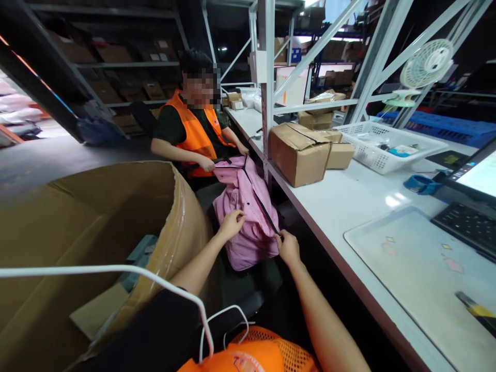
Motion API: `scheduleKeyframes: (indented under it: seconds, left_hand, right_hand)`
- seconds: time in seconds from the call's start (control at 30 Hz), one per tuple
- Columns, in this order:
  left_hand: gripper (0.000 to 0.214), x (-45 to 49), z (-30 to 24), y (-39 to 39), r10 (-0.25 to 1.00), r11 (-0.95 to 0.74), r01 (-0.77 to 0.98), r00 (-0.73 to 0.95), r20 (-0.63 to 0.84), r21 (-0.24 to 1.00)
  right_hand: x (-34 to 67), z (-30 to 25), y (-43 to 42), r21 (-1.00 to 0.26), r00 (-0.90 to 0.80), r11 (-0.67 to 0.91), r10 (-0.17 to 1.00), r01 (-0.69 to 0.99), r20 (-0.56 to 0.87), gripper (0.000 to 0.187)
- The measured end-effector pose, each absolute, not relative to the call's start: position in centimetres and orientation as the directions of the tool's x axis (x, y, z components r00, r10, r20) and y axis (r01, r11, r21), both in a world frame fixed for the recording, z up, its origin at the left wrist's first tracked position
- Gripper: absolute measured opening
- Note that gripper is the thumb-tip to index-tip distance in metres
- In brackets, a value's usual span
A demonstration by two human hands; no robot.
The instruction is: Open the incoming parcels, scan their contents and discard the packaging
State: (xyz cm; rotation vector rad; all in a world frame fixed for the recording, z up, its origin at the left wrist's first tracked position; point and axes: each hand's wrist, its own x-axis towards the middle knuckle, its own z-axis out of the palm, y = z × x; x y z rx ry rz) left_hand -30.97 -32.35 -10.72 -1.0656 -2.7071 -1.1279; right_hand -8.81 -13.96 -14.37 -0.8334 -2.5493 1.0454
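It is dim overall, the back shelves (127, 65) sunk in shadow, while light burns out the opening (23, 103) at far left. Glare spots the table (360, 194); the screen (482, 174) looks washed out. Shadow darkens the carton (58, 222). Soft shading marks the bag (248, 204). Wide-angle stretch skews the edges, and pixelation covers a face (201, 87).

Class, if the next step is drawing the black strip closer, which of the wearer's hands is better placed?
Probably the right hand: it holds the black strip at its near end. The left hand is over the bag, apart from the strip.
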Motion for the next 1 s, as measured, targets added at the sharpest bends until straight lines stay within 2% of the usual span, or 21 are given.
scheduleKeyframes:
  seconds: [0.23,0.47,0.63,1.0]
  left_hand:
    - [0.017,-34.7,-10.2,-29.6,0.504,0.502,0.542,-0.817,0.282,0.674]
    - [0.016,-34.1,-12.9,-27.5,0.535,0.501,0.519,-0.815,0.225,0.693]
    - [0.018,-34.0,-13.4,-28.7,0.510,0.538,0.504,-0.833,0.215,0.676]
    - [0.020,-36.0,-10.6,-31.0,0.424,0.636,0.500,-0.863,0.276,0.588]
  right_hand:
    - [-4.4,-18.9,-12.3,-0.825,-0.757,0.437,0.653,0.359,0.016,0.041]
    - [-0.3,-23.1,-12.2,-0.884,-0.625,0.208,0.772,0.419,-0.115,0.064]
    - [0.7,-24.2,-12.7,-0.908,-0.597,0.131,0.788,0.397,-0.147,0.064]
    - [1.0,-24.6,-12.3,-0.933,-0.579,0.049,0.795,0.357,-0.180,0.058]
